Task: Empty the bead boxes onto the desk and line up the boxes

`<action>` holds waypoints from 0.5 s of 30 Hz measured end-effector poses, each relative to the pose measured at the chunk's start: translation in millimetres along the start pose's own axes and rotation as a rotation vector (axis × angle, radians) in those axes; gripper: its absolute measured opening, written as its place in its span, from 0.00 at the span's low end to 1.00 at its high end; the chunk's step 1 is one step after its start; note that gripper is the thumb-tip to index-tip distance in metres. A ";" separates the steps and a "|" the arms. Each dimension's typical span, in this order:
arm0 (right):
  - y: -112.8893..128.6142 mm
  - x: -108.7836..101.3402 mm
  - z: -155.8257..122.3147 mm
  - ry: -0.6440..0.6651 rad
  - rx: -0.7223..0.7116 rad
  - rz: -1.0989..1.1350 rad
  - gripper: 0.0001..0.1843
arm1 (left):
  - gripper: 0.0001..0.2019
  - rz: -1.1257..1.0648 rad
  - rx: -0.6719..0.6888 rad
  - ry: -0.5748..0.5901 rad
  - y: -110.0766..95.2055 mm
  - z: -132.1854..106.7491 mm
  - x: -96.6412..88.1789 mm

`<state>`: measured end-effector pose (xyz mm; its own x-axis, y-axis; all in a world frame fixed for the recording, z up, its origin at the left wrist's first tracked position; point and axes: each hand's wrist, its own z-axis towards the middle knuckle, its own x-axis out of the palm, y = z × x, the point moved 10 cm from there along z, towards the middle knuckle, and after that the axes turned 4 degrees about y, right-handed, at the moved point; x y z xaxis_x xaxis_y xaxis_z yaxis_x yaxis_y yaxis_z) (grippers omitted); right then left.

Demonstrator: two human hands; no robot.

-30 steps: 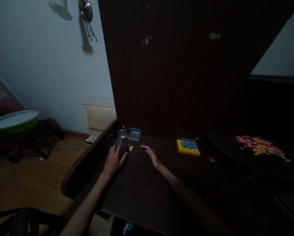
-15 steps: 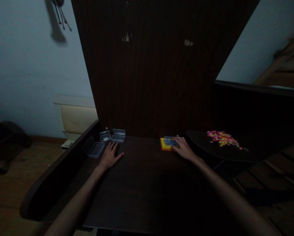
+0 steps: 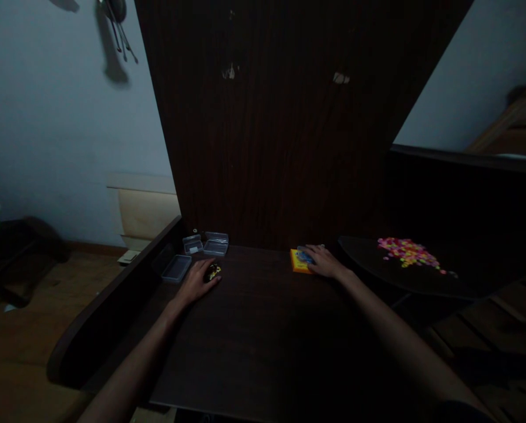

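My left hand [image 3: 198, 281] rests on the dark tabletop. Its fingers and thumb curve around a small black-and-yellow thing [image 3: 214, 271], whose kind I cannot make out. Just left of that hand is a shallow clear plastic box [image 3: 176, 268]. Farther right, my right hand [image 3: 327, 262] lies over a flat yellow box [image 3: 300, 266]. The fingers are closed at a blue thing with a clear edge [image 3: 304, 257] on top of the yellow box; the fingers partly hide it.
Two small clear plastic boxes, one [image 3: 193, 244] smaller than the other [image 3: 216, 244], stand with lids up against the dark back panel [image 3: 263, 147]. Many pink and yellow bits [image 3: 408, 252] lie on the curved side shelf [image 3: 368, 258]. A raised board [image 3: 113, 299] edges the left side.
My left fingers have drawn in around the black-and-yellow thing, which now shows more. My right hand has shifted only slightly over the yellow box. The camera view has swung a little left.
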<state>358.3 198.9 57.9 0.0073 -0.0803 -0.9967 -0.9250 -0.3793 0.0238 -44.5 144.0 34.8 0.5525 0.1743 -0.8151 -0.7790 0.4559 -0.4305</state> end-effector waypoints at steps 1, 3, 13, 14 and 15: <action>1.5 0.1 2.3 0.001 -0.020 0.003 0.36 | 0.30 0.012 -0.013 0.020 1.8 -0.6 1.8; 2.4 -0.4 6.0 0.001 -0.046 0.018 0.36 | 0.32 0.029 -0.040 0.071 5.8 -0.1 8.0; -3.3 -4.6 13.5 0.042 -0.052 -0.014 0.38 | 0.32 0.011 -0.035 0.186 -0.9 19.6 27.0; -3.1 -5.4 13.2 0.049 -0.053 -0.010 0.37 | 0.31 0.005 -0.028 0.183 -2.0 21.4 27.1; -2.2 -6.0 12.7 0.057 -0.056 -0.004 0.36 | 0.31 -0.003 -0.022 0.176 -2.8 23.2 26.8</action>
<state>355.5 211.9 62.8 0.0340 -0.1307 -0.9908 -0.9024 -0.4302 0.0258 -20.6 167.6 23.2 0.4962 0.0168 -0.8681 -0.7846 0.4369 -0.4400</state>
